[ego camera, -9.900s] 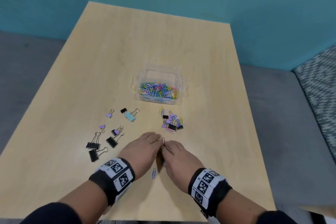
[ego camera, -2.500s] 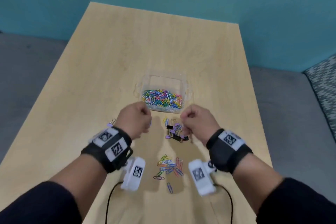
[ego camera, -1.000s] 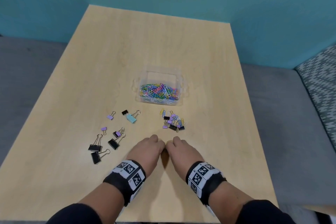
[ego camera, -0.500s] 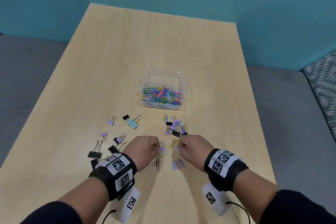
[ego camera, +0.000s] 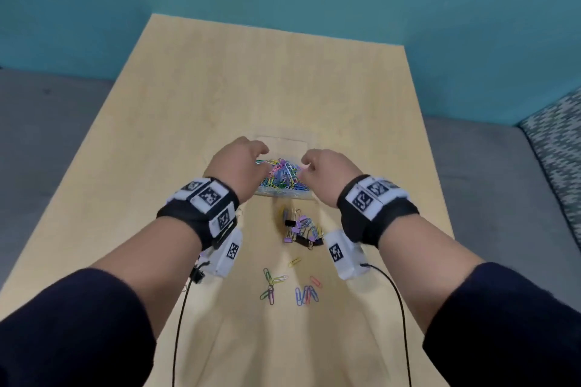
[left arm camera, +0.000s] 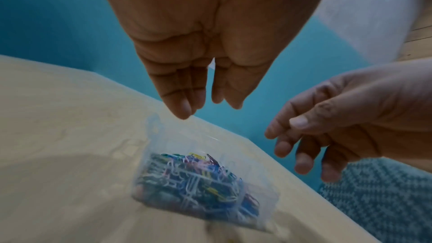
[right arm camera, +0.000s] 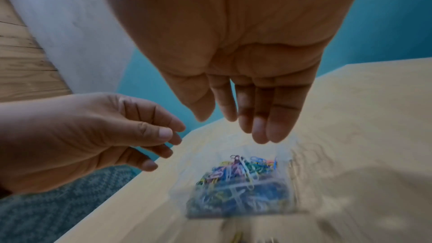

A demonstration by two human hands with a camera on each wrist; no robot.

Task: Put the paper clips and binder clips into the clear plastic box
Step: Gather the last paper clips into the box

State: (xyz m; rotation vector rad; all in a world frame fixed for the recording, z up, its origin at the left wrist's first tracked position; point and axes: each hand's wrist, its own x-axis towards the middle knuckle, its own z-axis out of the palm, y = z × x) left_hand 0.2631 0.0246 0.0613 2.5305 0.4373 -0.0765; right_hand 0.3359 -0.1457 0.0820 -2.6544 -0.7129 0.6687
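The clear plastic box (ego camera: 283,142) stands mid-table, part filled with coloured paper clips (ego camera: 284,174). Both my hands hover just above it. My left hand (ego camera: 262,154) hangs over its left side, and the left wrist view shows its fingers (left arm camera: 184,106) straight, pointing down and holding nothing. My right hand (ego camera: 306,161) is over the right side, fingers (right arm camera: 259,128) likewise relaxed and empty. A small heap of binder clips mixed with paper clips (ego camera: 301,231) lies just in front of the box. Loose paper clips (ego camera: 306,292) lie nearer to me.
The light wooden table (ego camera: 251,78) is backed by a teal wall. A patterned cushion (ego camera: 556,135) sits off the right edge. Wrist camera cables (ego camera: 399,308) hang under my forearms. My left arm covers the table's left part.
Half a second ago both hands were low by the loose paper clips, pinching some. They have since moved forward and up over the box, and the fingers have opened.
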